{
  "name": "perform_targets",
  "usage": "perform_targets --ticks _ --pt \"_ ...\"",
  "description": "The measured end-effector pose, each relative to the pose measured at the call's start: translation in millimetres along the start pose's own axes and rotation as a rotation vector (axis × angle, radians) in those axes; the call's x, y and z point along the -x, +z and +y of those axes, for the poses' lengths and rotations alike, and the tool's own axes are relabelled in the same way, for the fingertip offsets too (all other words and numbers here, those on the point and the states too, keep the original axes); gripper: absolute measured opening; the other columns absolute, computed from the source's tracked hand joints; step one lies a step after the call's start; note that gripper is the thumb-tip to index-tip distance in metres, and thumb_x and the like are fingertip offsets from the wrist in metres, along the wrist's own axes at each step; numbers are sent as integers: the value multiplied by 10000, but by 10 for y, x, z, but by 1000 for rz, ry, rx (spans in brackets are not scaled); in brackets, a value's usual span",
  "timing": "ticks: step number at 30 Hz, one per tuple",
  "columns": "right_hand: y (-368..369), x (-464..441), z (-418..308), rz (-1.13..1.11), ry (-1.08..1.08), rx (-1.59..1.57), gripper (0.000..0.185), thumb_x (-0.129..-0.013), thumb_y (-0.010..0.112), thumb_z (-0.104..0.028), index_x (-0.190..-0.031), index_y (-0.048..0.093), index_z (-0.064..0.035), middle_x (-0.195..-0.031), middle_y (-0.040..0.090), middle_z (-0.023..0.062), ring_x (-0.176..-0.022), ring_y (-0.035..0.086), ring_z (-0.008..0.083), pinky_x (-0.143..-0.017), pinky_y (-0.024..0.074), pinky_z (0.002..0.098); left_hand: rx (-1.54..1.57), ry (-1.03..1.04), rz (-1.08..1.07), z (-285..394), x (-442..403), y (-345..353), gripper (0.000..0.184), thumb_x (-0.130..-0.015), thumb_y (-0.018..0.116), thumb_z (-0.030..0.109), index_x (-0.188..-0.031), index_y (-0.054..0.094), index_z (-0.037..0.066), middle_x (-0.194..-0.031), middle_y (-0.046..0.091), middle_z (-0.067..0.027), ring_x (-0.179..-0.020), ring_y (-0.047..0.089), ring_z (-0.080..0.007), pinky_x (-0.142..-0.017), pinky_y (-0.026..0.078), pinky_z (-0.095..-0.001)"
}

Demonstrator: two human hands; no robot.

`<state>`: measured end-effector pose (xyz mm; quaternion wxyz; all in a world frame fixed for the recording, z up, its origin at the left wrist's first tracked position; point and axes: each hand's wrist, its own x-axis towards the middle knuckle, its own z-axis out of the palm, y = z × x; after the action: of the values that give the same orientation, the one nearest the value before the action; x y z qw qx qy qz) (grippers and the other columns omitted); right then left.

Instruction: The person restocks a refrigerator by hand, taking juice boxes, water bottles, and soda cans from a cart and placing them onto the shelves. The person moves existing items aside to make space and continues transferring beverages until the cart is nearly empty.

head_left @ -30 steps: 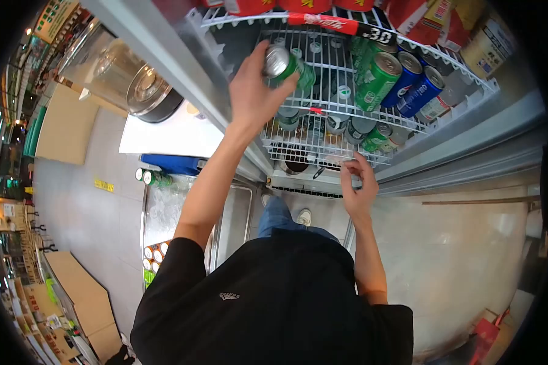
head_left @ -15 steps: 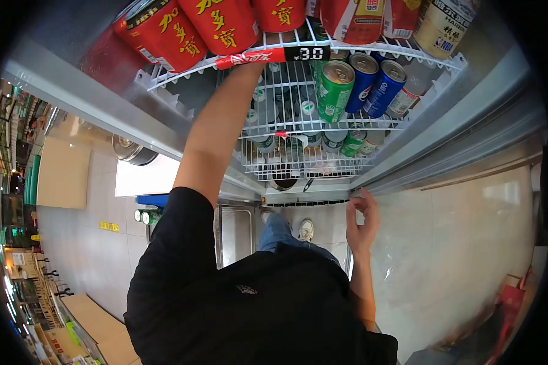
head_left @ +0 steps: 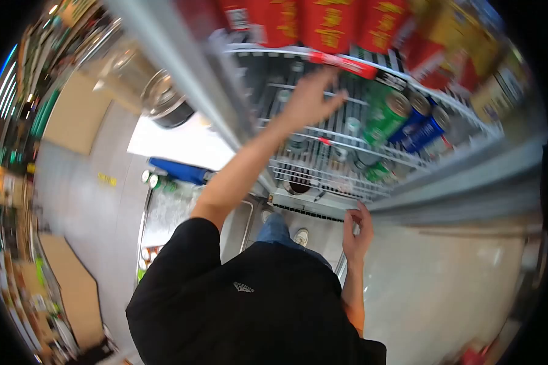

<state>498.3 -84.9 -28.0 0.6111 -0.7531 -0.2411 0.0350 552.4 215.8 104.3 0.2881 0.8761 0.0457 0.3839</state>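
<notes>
My left hand (head_left: 313,100) is over the wire shelf (head_left: 359,146) inside the fridge, its fingers apart and no can in it. To its right on that shelf stand a green can (head_left: 386,118) and blue cans (head_left: 425,131). Red cans (head_left: 327,24) line the shelf above, behind a red label strip (head_left: 342,63). My right hand (head_left: 357,231) hangs near the fridge's lower edge with its fingers curved and apart, holding nothing.
A metal tray of ice (head_left: 170,213) with green cans (head_left: 158,181) is at my left, beside a blue object (head_left: 179,171). A white counter (head_left: 164,143) bears a round metal-topped container (head_left: 164,97). The fridge's frame (head_left: 195,73) rises left of my arm.
My left hand held a green can a second ago, then reached deep under the upper shelf; now it is back in view without the can. My right hand has stayed near the fridge's edge.
</notes>
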Motion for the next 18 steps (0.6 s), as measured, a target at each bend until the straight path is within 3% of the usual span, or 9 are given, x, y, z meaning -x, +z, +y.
perform_targets --ticks 1,3,6,7,8,11,13,15,18 --pt "63 -25 -14 -38 1 8 370 -860 656 -42 -1221 588 -5 -913 679 78 -815 639 160 -786 499 305 156 33 75 121 290 -209 311 -839 691 210 -1070 641 7 -905 683 -137 -825 670 -283 -771 524 -376" --pt "187 -95 -49 -135 5 22 352 -868 657 -71 -1209 599 -2 -913 682 82 -825 638 164 -798 495 315 181 -57 123 90 948 -598 199 -810 716 67 -999 685 15 -834 689 -138 -703 673 -180 -628 529 -278" --pt "361 -204 -9 -283 -91 31 327 -874 644 -72 -1192 610 -3 -938 679 94 -847 633 175 -818 488 327 -124 -161 343 -217 1882 -1152 136 -788 725 19 -924 713 16 -713 677 -105 -595 644 -135 -558 506 -241" --pt "424 -230 0 -320 -132 22 324 -875 640 -69 -1190 611 -3 -945 679 97 -851 632 177 -821 487 329 -237 -294 348 -321 2148 -1382 104 -805 707 26 -907 707 3 -705 676 -100 -577 633 -131 -556 501 -243" --pt "494 -261 -57 -365 -138 3 303 -882 622 -51 -1180 615 -2 -962 679 103 -851 633 182 -820 488 330 -272 -460 461 -567 2443 -1550 60 -818 687 75 -833 703 19 -699 670 -111 -568 647 -185 -553 521 -288" --pt "688 -263 -85 -484 -120 -34 286 -877 626 -41 -1160 622 4 -965 681 102 -854 632 182 -818 489 329 -614 -655 545 -1264 3269 -2224 225 -815 687 129 -1021 662 42 -872 669 -129 -719 666 -243 -638 535 -348" --pt "787 -233 -170 -558 -197 26 280 -858 642 -28 -1136 632 5 -959 683 110 -849 646 201 -811 493 324 -845 -908 357 -1624 3759 -2572 540 -761 734 233 -1239 544 71 -1117 573 -254 -982 609 -375 -834 510 -431" --pt "899 -202 -236 -612 -293 48 284 -848 650 -25 -1131 635 -1 -949 683 112 -846 653 209 -801 498 322 -925 -1010 387 -1971 4097 -2746 713 -748 746 309 -1348 440 75 -1194 511 -295 -1056 560 -444 -897 483 -461" --pt "987 -93 -408 -702 -285 74 287 -834 655 -18 -1121 644 -16 -928 680 113 -837 660 222 -781 508 320 -934 -1376 377 -2220 4149 -2841 846 -748 739 383 -1417 334 60 -1236 494 -282 -1066 563 -458 -908 482 -481"
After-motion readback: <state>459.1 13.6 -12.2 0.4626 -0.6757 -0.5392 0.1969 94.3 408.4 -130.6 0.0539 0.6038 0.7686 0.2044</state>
